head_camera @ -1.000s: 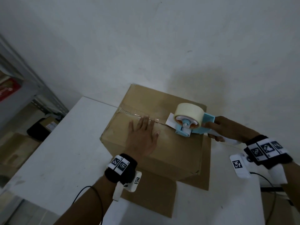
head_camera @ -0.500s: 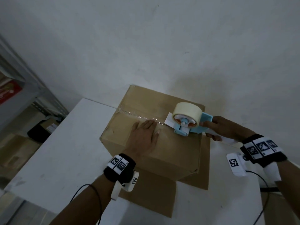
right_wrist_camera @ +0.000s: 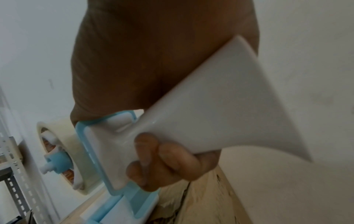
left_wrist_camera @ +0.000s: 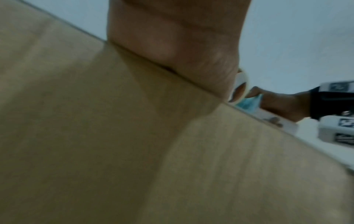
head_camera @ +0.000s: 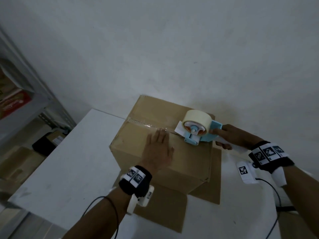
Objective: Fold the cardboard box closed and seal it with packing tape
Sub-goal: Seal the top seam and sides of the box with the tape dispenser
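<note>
box (head_camera: 155, 135): cardboard, flaps closed, on white worktop (head_camera: 69, 161) against wall
tape (head_camera: 146, 125): clear strip along top seam, left part
left hand (head_camera: 158, 149): flat, fingers straight, pressing box top
right hand (head_camera: 231, 137): gripping tape dispenser (head_camera: 198, 130) handle, dispenser on seam

The cardboard box (left_wrist_camera: 114, 144) fills most of the left wrist view, its tan surface blurred and running from 9 o'clock down to 5 o'clock. The heel of the left hand (left_wrist_camera: 172, 45) presses flat on the box's upper edge at 12 o'clock; its fingers are hidden. Toward 3 o'clock, beyond the box edge, the right hand (left_wrist_camera: 283, 104) grips the tape dispenser (left_wrist_camera: 250, 103), whose blue frame and white handle show beside a sliver of the tape roll (left_wrist_camera: 239, 87). A black wrist band (left_wrist_camera: 333, 104) with printed markers sits at the far right.
</note>
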